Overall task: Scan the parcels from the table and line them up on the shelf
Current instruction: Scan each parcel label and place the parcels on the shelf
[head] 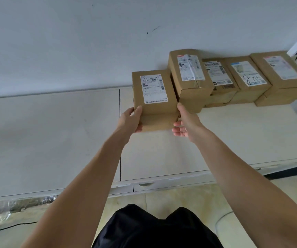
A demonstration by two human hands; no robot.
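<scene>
A brown cardboard parcel [154, 97] with a white shipping label on top sits at the left end of a row of parcels on the pale shelf top [54, 131]. My left hand [131, 120] grips its left front corner, thumb on top. My right hand [185, 122] touches its right side with the thumb up along the edge and the fingers loose below. To the right stand several more labelled parcels: a taller one [189, 72] touching the held parcel, then others [217, 77], [246, 76], [282, 72] against the white wall.
The shelf top is a low white cabinet with a vertical seam [120, 133] and a drawer front [162, 185] below its edge. Crumpled clear plastic [15, 204] lies at the lower left. A tiled floor [189, 199] and my dark shorts [153, 228] are below.
</scene>
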